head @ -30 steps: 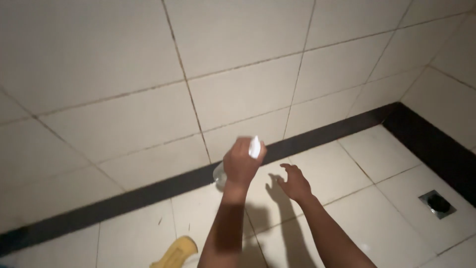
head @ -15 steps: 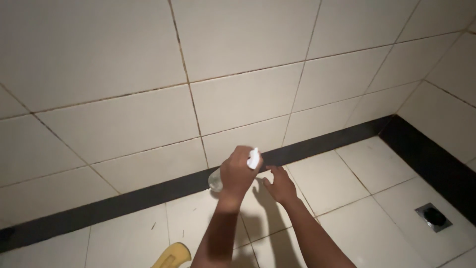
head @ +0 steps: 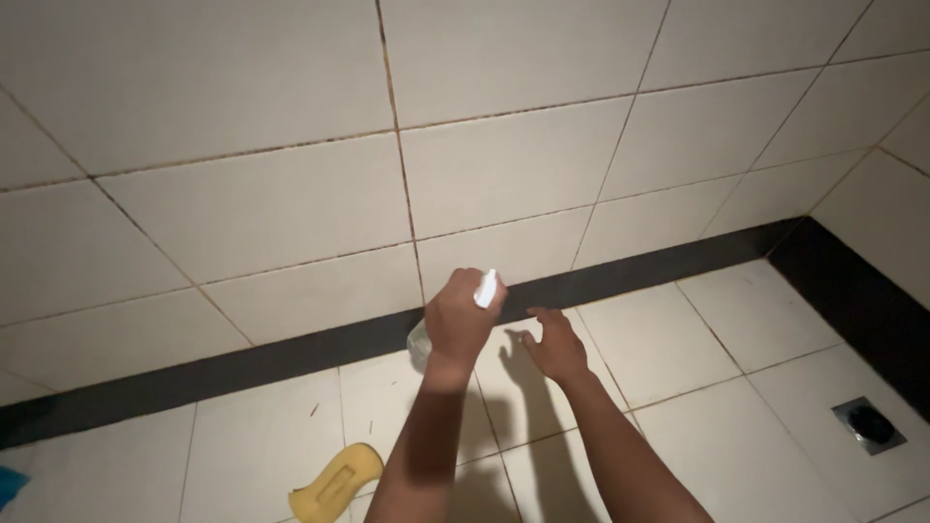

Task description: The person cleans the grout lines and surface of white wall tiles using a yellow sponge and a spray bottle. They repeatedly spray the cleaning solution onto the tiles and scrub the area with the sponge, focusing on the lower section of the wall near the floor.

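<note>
Left hand (head: pixel 460 318) grip closed around spray bottle (head: pixel 484 289), nozzle toward far wall (head: pixel 291 203). Right hand (head: pixel 554 344) open, fingers spread, empty. Yellow sponge (head: pixel 334 481), probably, on near floor (head: pixel 727 426).

white spray bottle (head: pixel 484 289), yellow sponge (head: pixel 334 481), black skirting band (head: pixel 291 351)

Two bare forearms, no sleeves, left hand (head: pixel 462 318), right hand (head: pixel 554 344), slim fingers (head: pixel 542 314)
</note>
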